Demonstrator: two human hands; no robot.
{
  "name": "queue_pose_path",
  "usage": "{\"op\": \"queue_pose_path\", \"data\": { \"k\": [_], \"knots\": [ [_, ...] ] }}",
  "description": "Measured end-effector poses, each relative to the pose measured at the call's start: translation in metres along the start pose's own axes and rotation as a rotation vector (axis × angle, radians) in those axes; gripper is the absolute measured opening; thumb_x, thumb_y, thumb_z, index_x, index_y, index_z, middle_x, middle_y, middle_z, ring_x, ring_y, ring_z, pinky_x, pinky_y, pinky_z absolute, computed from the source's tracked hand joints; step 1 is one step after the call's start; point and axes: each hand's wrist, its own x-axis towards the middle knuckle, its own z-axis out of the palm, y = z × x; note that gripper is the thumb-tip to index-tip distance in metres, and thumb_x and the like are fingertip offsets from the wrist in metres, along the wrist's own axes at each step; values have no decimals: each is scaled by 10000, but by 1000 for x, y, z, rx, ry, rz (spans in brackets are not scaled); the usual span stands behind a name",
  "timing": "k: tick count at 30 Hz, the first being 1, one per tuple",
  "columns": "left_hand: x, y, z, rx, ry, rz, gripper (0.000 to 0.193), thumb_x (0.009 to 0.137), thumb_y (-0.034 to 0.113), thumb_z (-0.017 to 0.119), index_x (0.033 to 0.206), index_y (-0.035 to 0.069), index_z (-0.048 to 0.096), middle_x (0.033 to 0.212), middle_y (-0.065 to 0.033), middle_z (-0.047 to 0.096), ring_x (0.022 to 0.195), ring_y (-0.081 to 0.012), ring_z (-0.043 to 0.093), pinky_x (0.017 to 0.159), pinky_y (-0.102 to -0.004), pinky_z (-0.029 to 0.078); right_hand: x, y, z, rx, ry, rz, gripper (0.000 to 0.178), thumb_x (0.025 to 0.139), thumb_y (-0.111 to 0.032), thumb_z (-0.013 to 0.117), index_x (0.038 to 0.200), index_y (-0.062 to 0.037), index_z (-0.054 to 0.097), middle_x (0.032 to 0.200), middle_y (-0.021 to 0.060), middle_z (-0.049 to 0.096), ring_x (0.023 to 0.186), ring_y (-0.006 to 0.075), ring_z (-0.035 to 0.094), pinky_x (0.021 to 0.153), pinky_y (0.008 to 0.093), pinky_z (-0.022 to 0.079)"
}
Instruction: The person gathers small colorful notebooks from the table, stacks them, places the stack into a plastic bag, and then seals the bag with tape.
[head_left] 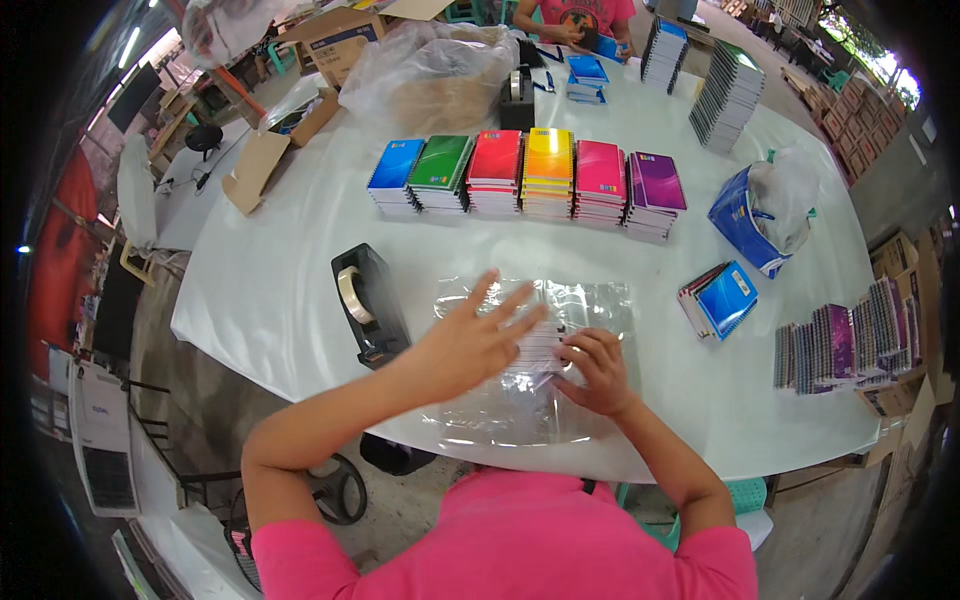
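A small stack of spiral notebooks (538, 347), its pale page edges showing, stands on a clear plastic sheet (500, 415) in front of me. My right hand (600, 372) has its fingers bent around the stack's right side. Over the stack's left side is my left hand (468, 345), fingers spread; I cannot tell whether its fingertips touch the notebooks. A black tape dispenser (368, 310) with a roll of clear tape stands left of the sheet.
Six notebook piles, blue to purple, form a row beyond the sheet, with a yellow pile (548, 170) among them. Loose notebooks (725, 298) and a blue bag (745, 222) lie right. Taller stacks (728, 97) stand far right. Another person (590, 15) works at the far edge.
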Motion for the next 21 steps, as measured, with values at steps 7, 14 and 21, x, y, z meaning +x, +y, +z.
{"op": "queue_pose_path", "data": {
  "k": [7,14,21],
  "knots": [
    [1,19,-11,-153,-163,169,212,745,168,535,943,97,561,1052,-122,542,1025,-323,503,908,-418,378,8,-3,-1,-26,-77,-110,385,672,-202,702,1027,-118,583,1046,19,543,1006,212,508,849,363,399],
    [5,8,-9,-323,-185,-54,165,746,174,548,900,155,605,1161,-86,522,1172,-294,415,1026,-493,256,5,-7,-1,-65,-158,-112,347,749,-115,604,1094,-92,575,1154,44,549,1096,189,512,922,361,370],
    [33,-9,22,-62,-49,198,97,713,217,604,685,136,651,1211,-37,493,1233,-275,332,1048,-533,190,-4,-18,6,-70,-121,-58,344,777,-95,549,1120,-80,562,1171,53,551,1122,189,505,922,352,364]
  ]
}}
